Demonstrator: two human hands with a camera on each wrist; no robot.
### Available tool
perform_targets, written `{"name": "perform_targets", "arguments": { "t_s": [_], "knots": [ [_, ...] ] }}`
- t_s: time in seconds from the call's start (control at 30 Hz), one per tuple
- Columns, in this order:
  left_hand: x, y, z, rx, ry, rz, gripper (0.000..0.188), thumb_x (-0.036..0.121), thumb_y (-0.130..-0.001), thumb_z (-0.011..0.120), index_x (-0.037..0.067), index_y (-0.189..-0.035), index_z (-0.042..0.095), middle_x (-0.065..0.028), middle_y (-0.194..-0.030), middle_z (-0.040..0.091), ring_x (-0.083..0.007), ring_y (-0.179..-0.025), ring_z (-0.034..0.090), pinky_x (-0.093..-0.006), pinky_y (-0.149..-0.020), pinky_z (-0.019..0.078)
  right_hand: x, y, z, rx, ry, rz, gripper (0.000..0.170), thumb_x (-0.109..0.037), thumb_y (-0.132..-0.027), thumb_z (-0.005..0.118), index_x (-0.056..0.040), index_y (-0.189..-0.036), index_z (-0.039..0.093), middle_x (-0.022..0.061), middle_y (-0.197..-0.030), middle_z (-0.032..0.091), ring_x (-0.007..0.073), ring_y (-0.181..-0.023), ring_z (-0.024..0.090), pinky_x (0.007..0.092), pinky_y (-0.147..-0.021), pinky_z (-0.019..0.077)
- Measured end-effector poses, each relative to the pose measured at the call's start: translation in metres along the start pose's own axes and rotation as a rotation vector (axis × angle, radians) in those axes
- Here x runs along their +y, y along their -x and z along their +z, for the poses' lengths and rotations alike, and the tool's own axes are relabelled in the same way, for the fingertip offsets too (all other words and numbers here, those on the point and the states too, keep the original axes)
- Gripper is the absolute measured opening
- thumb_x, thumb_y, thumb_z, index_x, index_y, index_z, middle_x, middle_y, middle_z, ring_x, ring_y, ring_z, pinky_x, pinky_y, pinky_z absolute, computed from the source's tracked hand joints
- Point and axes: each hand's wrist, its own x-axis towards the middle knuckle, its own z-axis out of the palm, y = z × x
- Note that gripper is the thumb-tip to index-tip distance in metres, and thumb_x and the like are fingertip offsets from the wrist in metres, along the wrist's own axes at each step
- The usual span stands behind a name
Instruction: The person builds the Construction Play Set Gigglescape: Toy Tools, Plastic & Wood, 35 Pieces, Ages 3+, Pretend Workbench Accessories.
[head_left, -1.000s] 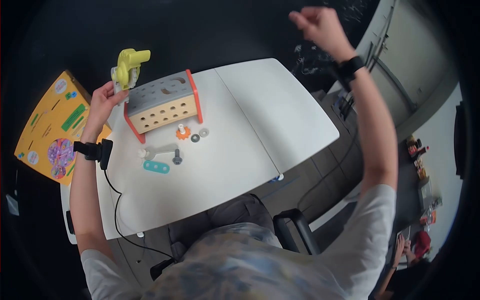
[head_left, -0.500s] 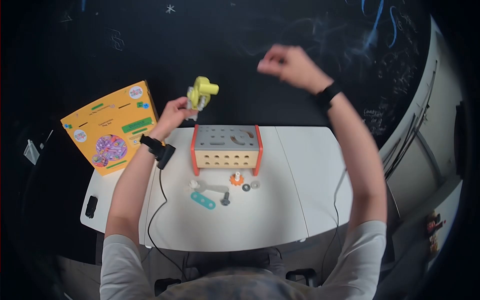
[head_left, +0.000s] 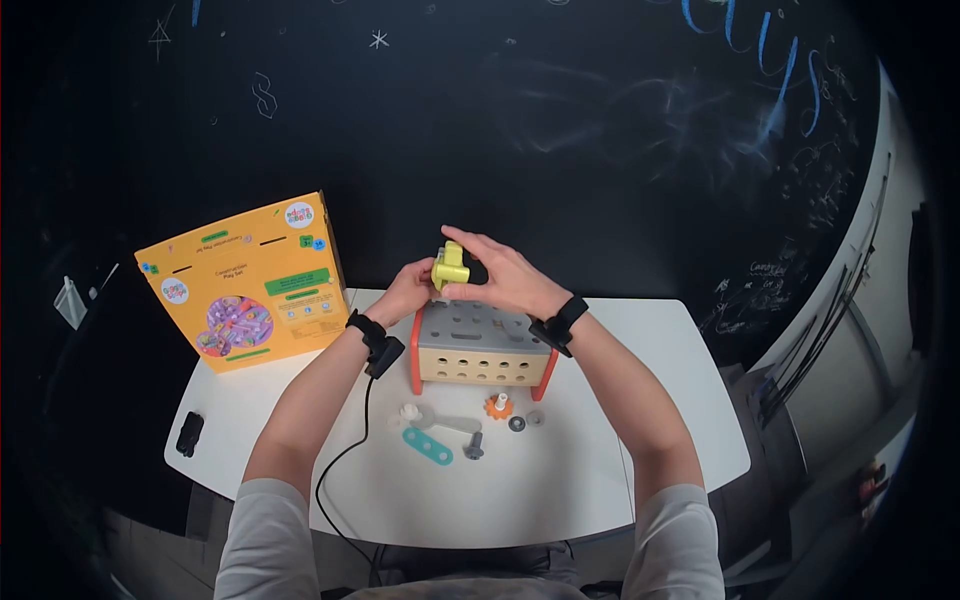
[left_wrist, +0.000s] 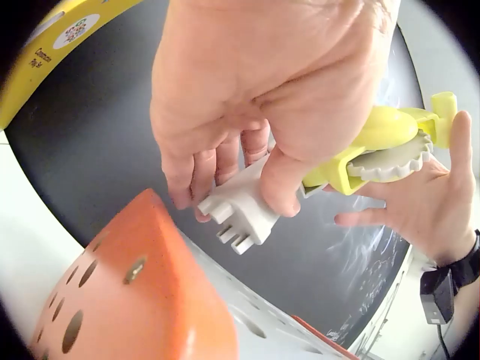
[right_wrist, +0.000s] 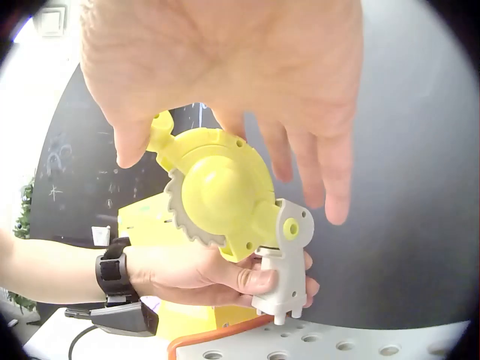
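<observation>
A yellow toy circular saw [right_wrist: 221,187] with a grey toothed blade and a pale grey base [left_wrist: 244,199] is held up above the toy workbench [head_left: 480,366]. My left hand [head_left: 408,290] pinches the base between thumb and fingers. Pegs stick out from the base's lower end, pointing down towards the bench. My right hand [head_left: 510,280] is at the saw's yellow upper part, fingers spread and thumb apart. In the right wrist view, the right fingers [right_wrist: 335,165] hang straight beyond the saw. The bench has a grey top with holes, a wooden front and red-orange ends.
In front of the bench lie an orange gear [head_left: 498,406], a grey washer [head_left: 517,424], a grey bolt [head_left: 475,446], a teal strip [head_left: 428,446] and a pale wrench [head_left: 455,424]. A yellow box [head_left: 250,290] stands left. Behind is a blackboard [head_left: 450,120].
My left hand has carried the saw rightward over the bench. The right hand has come down and in from the upper right to the saw. The head view has turned towards the blackboard.
</observation>
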Motion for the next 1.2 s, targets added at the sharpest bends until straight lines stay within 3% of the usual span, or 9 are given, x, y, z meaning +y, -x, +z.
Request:
{"name": "perform_targets", "arguments": {
  "t_s": [0.27, 0.37, 0.67, 0.87, 0.93, 1.2],
  "knots": [
    [-0.022, -0.004, -0.001, 0.007, 0.018, 0.041, 0.032, -0.009, -0.087, 0.058, 0.003, -0.116, 0.06, -0.0061, -0.109, 0.068, -0.0131, -0.103, 0.064, -0.0293, -0.092, 0.0503, -0.005, -0.003, 0.015, -0.013, -0.059, 0.002, 0.078, -0.048, -0.081, 0.076, -0.0147, -0.144, 0.045, 0.018, -0.131, 0.058, 0.0368, -0.12, 0.058, 0.0462, -0.103, 0.0483],
    [-0.024, -0.003, -0.002, 0.027, 0.004, 0.038, 0.029, -0.009, -0.087, 0.06, 0.003, -0.113, 0.06, -0.0059, -0.107, 0.068, -0.0129, -0.102, 0.064, -0.0291, -0.091, 0.0512, -0.008, -0.002, 0.017, -0.021, -0.042, -0.005, 0.072, -0.042, -0.083, 0.073, -0.0101, -0.142, 0.047, 0.0199, -0.133, 0.056, 0.038, -0.118, 0.059, 0.0437, -0.1, 0.0503],
    [-0.044, -0.01, -0.005, 0.033, -0.135, 0.116, 0.027, -0.009, -0.085, 0.062, 0.003, -0.109, 0.06, -0.0046, -0.103, 0.068, -0.0114, -0.1, 0.065, -0.0294, -0.087, 0.0523, -0.007, -0.002, 0.024, -0.011, 0.036, -0.044, 0.069, -0.038, -0.083, 0.073, -0.0085, -0.14, 0.048, 0.0176, -0.135, 0.055, 0.0373, -0.118, 0.06, 0.0451, -0.101, 0.0506],
    [-0.047, -0.002, -0.003, 0.106, -0.258, 0.107, 0.033, -0.002, -0.084, 0.067, 0.003, -0.115, 0.061, -0.0104, -0.106, 0.071, -0.0197, -0.104, 0.067, -0.0337, -0.09, 0.0519, -0.009, -0.004, 0.029, -0.006, 0.032, -0.113, 0.062, -0.03, -0.085, 0.072, -0.0105, -0.14, 0.049, 0.0168, -0.139, 0.052, 0.0384, -0.118, 0.059, 0.0442, -0.101, 0.0507],
    [-0.044, 0.004, -0.003, 0.114, -0.335, 0.17, 0.034, 0.009, -0.085, 0.07, 0.003, -0.117, 0.059, -0.013, -0.107, 0.069, -0.0253, -0.102, 0.068, -0.0356, -0.087, 0.053, -0.009, -0.002, 0.031, -0.014, 0.055, -0.115, 0.061, -0.029, -0.085, 0.072, -0.0108, -0.139, 0.049, 0.0168, -0.14, 0.051, 0.0385, -0.116, 0.06, 0.0441, -0.101, 0.0511],
    [-0.025, 0.022, 0.001, 0.137, -0.387, 0.11, 0.035, 0.006, -0.081, 0.071, 0.001, -0.115, 0.061, -0.0156, -0.103, 0.072, -0.03, -0.102, 0.07, -0.0381, -0.087, 0.0537, -0.008, 0.009, 0.039, -0.009, 0.08, -0.155, 0.06, -0.021, -0.084, 0.071, -0.0153, -0.139, 0.049, 0.0171, -0.145, 0.047, 0.0398, -0.109, 0.063, 0.0439, -0.097, 0.0532]
  ]
}}
